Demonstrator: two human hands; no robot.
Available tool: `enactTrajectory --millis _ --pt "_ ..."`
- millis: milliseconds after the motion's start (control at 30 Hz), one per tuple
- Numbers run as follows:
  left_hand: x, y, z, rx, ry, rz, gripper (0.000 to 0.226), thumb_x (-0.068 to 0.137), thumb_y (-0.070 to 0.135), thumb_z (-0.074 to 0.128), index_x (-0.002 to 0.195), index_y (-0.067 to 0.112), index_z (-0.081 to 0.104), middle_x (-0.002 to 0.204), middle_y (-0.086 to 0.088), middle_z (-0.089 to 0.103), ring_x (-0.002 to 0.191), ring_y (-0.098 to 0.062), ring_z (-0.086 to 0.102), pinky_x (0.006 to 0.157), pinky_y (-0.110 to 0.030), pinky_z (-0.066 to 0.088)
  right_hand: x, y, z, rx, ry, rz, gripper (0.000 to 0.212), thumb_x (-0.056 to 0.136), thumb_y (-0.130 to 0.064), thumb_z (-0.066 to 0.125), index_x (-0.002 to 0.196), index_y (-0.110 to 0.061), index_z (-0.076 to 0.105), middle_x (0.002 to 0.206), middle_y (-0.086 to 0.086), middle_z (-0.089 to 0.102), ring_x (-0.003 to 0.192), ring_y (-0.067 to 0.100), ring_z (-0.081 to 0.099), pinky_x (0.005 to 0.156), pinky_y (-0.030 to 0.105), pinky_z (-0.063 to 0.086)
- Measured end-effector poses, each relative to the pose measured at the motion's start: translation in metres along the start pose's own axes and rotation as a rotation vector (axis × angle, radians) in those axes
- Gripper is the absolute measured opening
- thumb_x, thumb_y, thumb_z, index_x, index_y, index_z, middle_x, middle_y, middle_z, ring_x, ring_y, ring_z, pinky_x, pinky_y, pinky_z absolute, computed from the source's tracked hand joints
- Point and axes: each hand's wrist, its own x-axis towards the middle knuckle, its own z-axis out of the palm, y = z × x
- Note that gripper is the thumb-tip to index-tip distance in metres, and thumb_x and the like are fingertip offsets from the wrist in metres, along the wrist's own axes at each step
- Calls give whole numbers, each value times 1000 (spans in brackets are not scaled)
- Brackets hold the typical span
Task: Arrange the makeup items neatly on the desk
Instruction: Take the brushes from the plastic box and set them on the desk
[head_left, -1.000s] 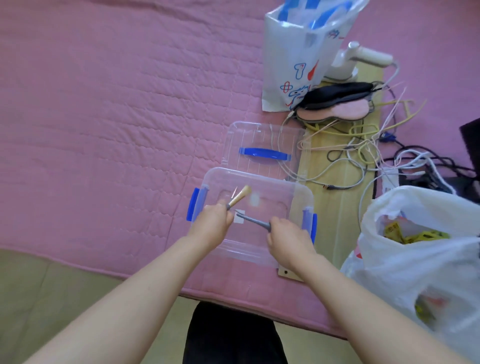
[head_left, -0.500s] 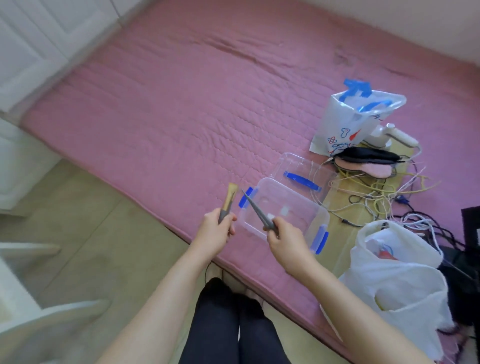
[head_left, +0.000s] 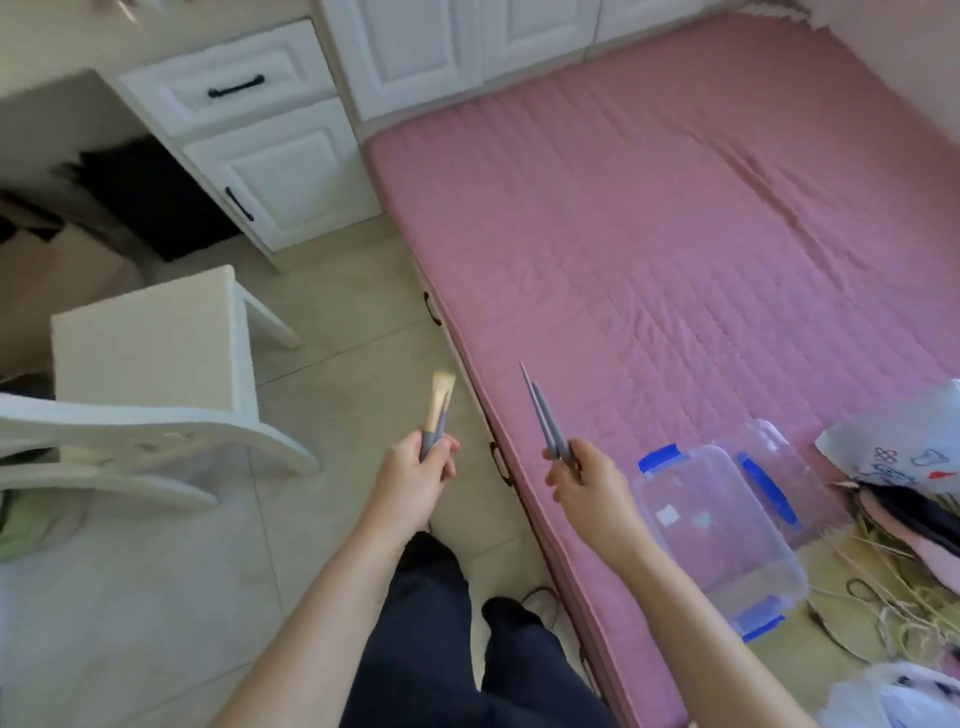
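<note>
Left hand grips a brush, right hand pinches grey sticks; nothing lies on the desk yet.

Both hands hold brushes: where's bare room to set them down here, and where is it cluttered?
Free: the pink mattress from the white cabinets down to the clear bin; also the white stool top. Crowded: the corner right of the bin, with its lid, bags and tangled cables.

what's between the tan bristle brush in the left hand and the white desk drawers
In the head view, only bare beige tiled floor lies between the tan-bristled grey-handled makeup brush and the white desk drawers; the white chair sits off to the left.
</note>
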Motion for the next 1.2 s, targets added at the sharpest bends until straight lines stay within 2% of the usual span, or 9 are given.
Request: enactTrajectory --millis 100,167,267,400,500,767,900,1000,1200 --pt "18 -7 -42 -18 65 -40 20 98 18 44 89 17 62 71 3 54 55 -10 46 58 -24 41 22 -46 27 -38 -83 -60 14 92 -7 43 93 -7 56 88 -2 66 73 29 60 64 35 51" --pt "33 -9 -72 -8 84 -59 19 97 15 44 89 19 61 74 3 54 58 -13 45 61 -29 40 36 -77 45 -71 -110 -100 14 92 -6 43 85 -13 53 79 -15 58 62 19 54 50 18 43" --pt "57 -9 -120 -14 126 -77 22 95 11 44 87 21 61 72 4 54 58 -14 46 61 -29 40 56 -123 73 -90 -127 -138 19 92 -7 44 80 -20 52 71 -13 54 56 10 47 41 10 36" --pt "88 -5 -185 -34 192 -62 22 96 11 44 87 21 60 70 3 54 57 -13 47 57 -28 41 82 -179 118 -83 -197 -139 23 93 -9 42 88 -25 57 84 -3 64 68 15 57 50 15 44" --pt "112 2 -225 -53 260 -50 19 97 11 44 89 19 60 69 3 55 59 -15 48 59 -30 42 98 -212 145 -65 -213 -165 22 94 -10 44 90 -26 58 82 -5 64 69 13 59 55 19 47" --pt "173 25 -281 -109 347 -67 19 96 13 45 87 21 60 68 3 55 57 -11 49 46 -21 34 156 -281 183 -14 -310 -162 19 96 -12 48 91 -26 60 80 -1 65 68 14 59 63 29 53" --pt "214 43 -294 -143 360 -77 21 96 13 46 84 22 60 68 2 56 58 -11 51 55 -26 43 199 -314 186 -37 -327 -178 16 96 -13 48 96 -24 60 86 1 66 78 21 64 72 37 57" --pt "255 67 -305 -179 401 -74 22 96 12 46 82 21 60 67 2 56 56 -12 50 59 -31 43 242 -348 184 -56 -350 -193 17 95 -12 47 93 -23 60 85 2 66 73 18 61 71 39 56" --pt "324 122 -319 -232 438 -83 19 96 16 49 85 23 63 68 3 57 59 -14 52 61 -33 45 326 -413 164 -184 -393 -287 18 93 -12 47 90 -26 59 82 -4 65 69 14 61 63 28 54"
